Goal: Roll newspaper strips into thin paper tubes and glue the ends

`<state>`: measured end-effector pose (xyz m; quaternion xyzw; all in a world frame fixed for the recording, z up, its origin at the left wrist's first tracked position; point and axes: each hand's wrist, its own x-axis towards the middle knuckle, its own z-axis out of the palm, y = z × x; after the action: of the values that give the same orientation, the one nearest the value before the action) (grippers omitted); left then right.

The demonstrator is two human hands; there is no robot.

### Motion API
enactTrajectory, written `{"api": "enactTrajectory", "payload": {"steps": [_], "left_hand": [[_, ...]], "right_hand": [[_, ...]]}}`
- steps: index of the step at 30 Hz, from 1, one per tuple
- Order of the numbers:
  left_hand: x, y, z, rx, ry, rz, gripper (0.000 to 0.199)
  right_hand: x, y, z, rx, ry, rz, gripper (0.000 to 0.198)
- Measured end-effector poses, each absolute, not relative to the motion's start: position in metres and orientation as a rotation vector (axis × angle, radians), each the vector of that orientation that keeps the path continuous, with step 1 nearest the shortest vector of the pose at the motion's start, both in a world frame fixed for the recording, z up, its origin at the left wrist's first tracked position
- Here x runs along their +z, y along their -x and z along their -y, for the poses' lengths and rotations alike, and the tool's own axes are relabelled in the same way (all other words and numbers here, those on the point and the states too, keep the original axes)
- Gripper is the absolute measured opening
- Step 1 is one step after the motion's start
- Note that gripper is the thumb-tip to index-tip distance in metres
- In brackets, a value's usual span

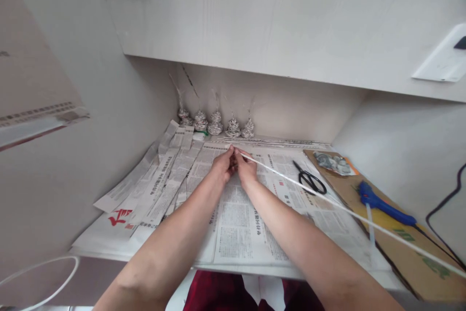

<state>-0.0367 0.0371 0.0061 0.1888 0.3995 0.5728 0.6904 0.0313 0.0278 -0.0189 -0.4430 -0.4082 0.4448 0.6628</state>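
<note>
My left hand (223,161) and my right hand (246,164) meet over the newspaper-covered table, fingertips pinched close together. A long, thin white strand (291,180) runs from between the fingers, over my right hand and out past the right edge. A small pale tip shows at the left fingertips; the rest of what the fingers pinch is hidden. Beneath both hands lie newspaper sheets (236,233). To the right of my right hand are black-handled scissors (309,181), partly crossed by the strand.
Several gourd-shaped woven paper figures (215,124) stand at the back wall beside thin paper rods (284,143). Newspaper strips (156,180) lie left. On cardboard (429,277) at right are a blue glue gun (388,208) and a plastic packet (335,163). A cabinet (255,20) overhangs.
</note>
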Motion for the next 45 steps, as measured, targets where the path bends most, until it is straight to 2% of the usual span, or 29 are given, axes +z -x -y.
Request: {"api": "enactTrajectory", "payload": {"steps": [10,13,16,18,20,23,26,29,32,34,38,40,42,43,45], "left_hand": [[0.0,0.037,-0.042,1.302,-0.392,-0.89,0.015],[0.003,0.039,-0.041,1.293,-0.407,-0.846,0.013],[0.008,0.041,-0.04,1.3,-0.413,-0.824,0.013],[0.011,0.041,-0.038,1.307,-0.407,-0.818,0.015],[0.013,0.041,-0.037,1.317,-0.385,-0.818,0.016],[0.015,0.04,-0.035,1.339,-0.334,-0.811,0.017],[0.016,0.041,-0.036,1.366,-0.299,-0.794,0.019],[0.016,0.041,-0.036,1.384,-0.285,-0.786,0.02],[0.017,0.042,-0.036,1.376,-0.288,-0.77,0.021],[0.018,0.043,-0.035,1.358,-0.298,-0.754,0.022],[0.02,0.043,-0.033,1.338,-0.315,-0.719,0.022],[0.019,0.043,-0.033,1.33,-0.323,-0.7,0.022],[0.019,0.044,-0.033,1.322,-0.335,-0.695,0.023],[0.018,0.045,-0.034,1.32,-0.34,-0.701,0.023],[0.018,0.046,-0.034,1.316,-0.341,-0.721,0.024]], "right_hand": [[-0.014,-0.03,-0.008,1.121,0.979,0.895,0.03],[-0.013,-0.037,0.014,1.21,1.127,0.797,0.031],[-0.005,-0.051,0.061,1.236,1.223,1.069,0.027],[0.004,-0.066,0.099,1.022,1.127,1.623,0.022],[0.013,-0.087,0.131,0.473,1.097,1.99,0.025],[0.019,-0.134,0.158,-0.17,1.404,2.083,0.04],[0.014,-0.186,0.169,-0.435,1.756,1.964,0.046],[0.008,-0.221,0.181,-0.301,1.885,1.915,0.033],[0.006,-0.227,0.198,0.033,1.857,1.866,0.025],[0.008,-0.22,0.208,0.411,1.814,1.775,0.028],[0.008,-0.208,0.22,1.517,1.627,1.203,0.035],[0.008,-0.208,0.223,1.798,1.516,0.987,0.035],[0.008,-0.209,0.225,1.746,1.56,1.079,0.035],[0.008,-0.21,0.225,1.59,1.634,1.229,0.034],[0.009,-0.21,0.227,1.088,1.793,1.576,0.031]]}}
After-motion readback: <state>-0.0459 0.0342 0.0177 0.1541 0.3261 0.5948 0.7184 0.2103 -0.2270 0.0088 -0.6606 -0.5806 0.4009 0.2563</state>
